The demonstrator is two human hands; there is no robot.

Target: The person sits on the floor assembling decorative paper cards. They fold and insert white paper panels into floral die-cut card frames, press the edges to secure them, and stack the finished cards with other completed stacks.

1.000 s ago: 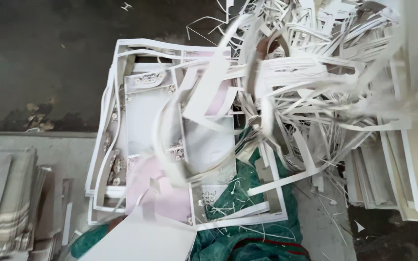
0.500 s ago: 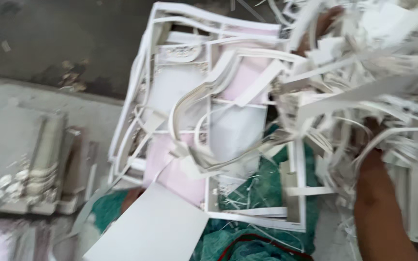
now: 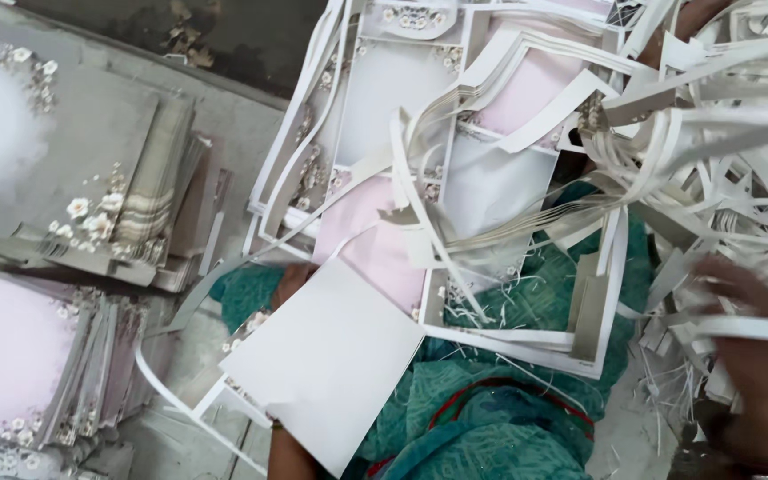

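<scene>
**Hands among cut card sheets and paper trimmings**

Left hand (image 3: 291, 283): mostly hidden beneath a plain white rectangular card sheet (image 3: 326, 364); only knuckles show at the sheet's upper edge, forearm at its lower edge. Appears to support the sheet from below; whether the fingers are closed on it cannot be told.

Right hand (image 3: 744, 302): blurred, at the right edge of the view, sunk into a tangled heap of white paper strip offcuts (image 3: 713, 151). Strips cross over it; grip cannot be told.

White card sheet: lies tilted over the lap, on teal patterned cloth (image 3: 491, 427), well apart from the right hand, its upper corner touching a pale pink printed card (image 3: 375, 240).

Hollow white card frames with floral corners (image 3: 526, 333): stacked loosely between the two hands, overlapping the pink and grey-white cards, reaching to the top edge.

Stack of grey floral-printed cards (image 3: 91, 160): upper left, on the grey floor (image 3: 242, 116).

Stack of pink floral-printed cards (image 3: 20, 347): lower left, just beside the grey stack.
</scene>
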